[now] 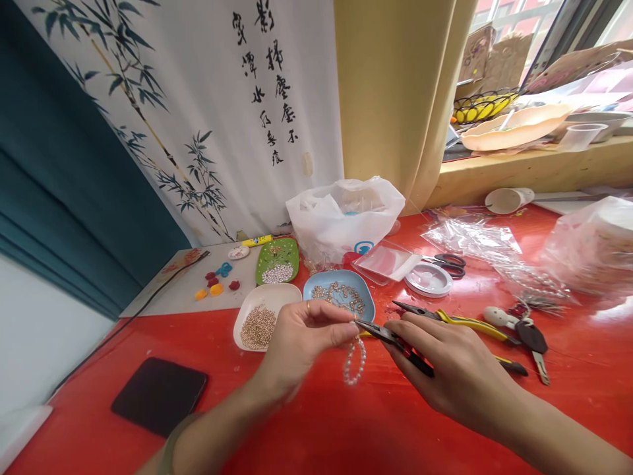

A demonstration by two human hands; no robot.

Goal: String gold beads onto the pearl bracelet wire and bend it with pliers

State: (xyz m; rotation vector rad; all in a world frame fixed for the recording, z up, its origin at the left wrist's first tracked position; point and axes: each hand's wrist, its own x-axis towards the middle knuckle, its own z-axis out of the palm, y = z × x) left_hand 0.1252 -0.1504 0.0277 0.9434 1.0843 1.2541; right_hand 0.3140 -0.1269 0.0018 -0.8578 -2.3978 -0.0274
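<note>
Between the thumb and fingers of my left hand [309, 336] is the upper end of a beaded bracelet [355, 361]. Its loop of pale, shiny beads hangs down over the red table. My right hand [455, 366] is wrapped around needle-nose pliers [390, 338] with dark handles. Their tips meet the bracelet's end right at my left fingertips; the tiny part in the jaws is too small to make out. Behind my hands stand a blue dish [366, 300] with chain pieces and a cream dish [242, 323] full of small gold beads.
A second pair of pliers [469, 323] with yellow handles lies beside keys [534, 340] on the right. Farther back are scissors [450, 264], a round lid [428, 280], a white plastic bag [341, 221] and a green dish [291, 247]. A black phone [159, 396] rests at left.
</note>
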